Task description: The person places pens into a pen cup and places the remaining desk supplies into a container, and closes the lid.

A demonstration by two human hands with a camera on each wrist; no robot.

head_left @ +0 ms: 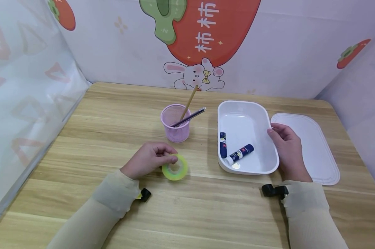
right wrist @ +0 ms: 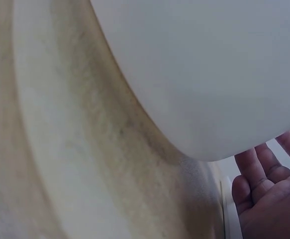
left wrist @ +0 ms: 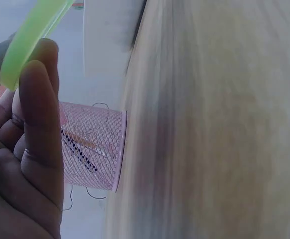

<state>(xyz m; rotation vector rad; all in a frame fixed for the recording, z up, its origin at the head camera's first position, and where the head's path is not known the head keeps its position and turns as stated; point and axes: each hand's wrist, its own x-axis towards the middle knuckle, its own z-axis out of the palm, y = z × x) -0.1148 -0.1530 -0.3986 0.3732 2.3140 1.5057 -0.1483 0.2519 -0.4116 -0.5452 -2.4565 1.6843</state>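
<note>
In the head view my left hand (head_left: pixel 153 157) pinches a yellow-green roll of tape (head_left: pixel 182 173) between thumb and fingers, over the table in front of the pink cup. The left wrist view has the tape roll (left wrist: pixel 28 45) edge-on, raised off the wood. At the right, my right hand (head_left: pixel 288 147) holds the right wall of a white plastic box (head_left: pixel 246 169), its thumb at the rim and the other fingers along the outside. Two dark blue glue sticks lie in the box: one glue stick (head_left: pixel 241 153) slantwise, another glue stick (head_left: pixel 223 145) along the left wall.
A pink mesh pen cup (head_left: pixel 176 133) stands behind the left hand, with a wooden stick (head_left: pixel 190 100) and a dark pencil (head_left: pixel 192 115) leaning in it. Right of the box lies a flat white lid (head_left: pixel 318 152), partly behind the right hand. A printed cloth backs the wooden table (head_left: pixel 200 214).
</note>
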